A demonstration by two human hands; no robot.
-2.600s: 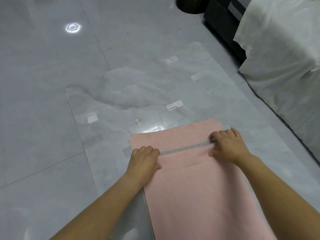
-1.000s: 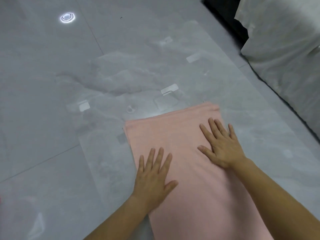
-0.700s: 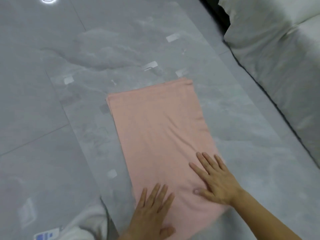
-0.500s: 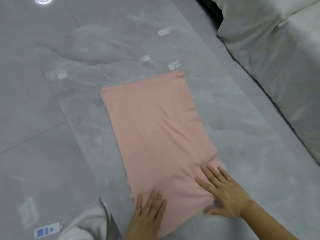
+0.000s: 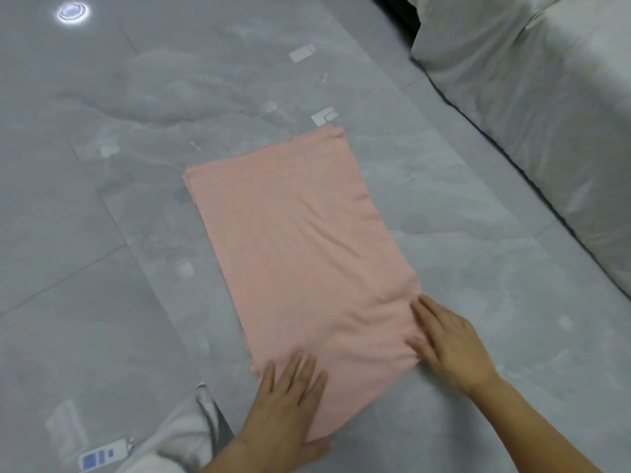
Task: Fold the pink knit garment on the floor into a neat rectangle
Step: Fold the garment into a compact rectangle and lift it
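Observation:
The pink knit garment (image 5: 300, 254) lies flat on the grey floor as a long rectangle, running from near me toward the far right. My left hand (image 5: 286, 407) rests palm down on its near left corner, fingers slightly apart. My right hand (image 5: 447, 346) lies flat at the near right edge, fingertips touching the cloth where small wrinkles bunch up. Neither hand is gripping the fabric.
A clear plastic sheet (image 5: 143, 199) with tape patches covers the floor under the garment. A white-covered sofa or bed (image 5: 546, 124) runs along the right side. White cloth with a blue tag (image 5: 164, 445) lies at the lower left. A lamp's reflection (image 5: 72, 11) shines at the far left.
Both hands slid from the far end of the garment down to its near end, flat on the cloth. The right hand has shifted outward to the near right edge.

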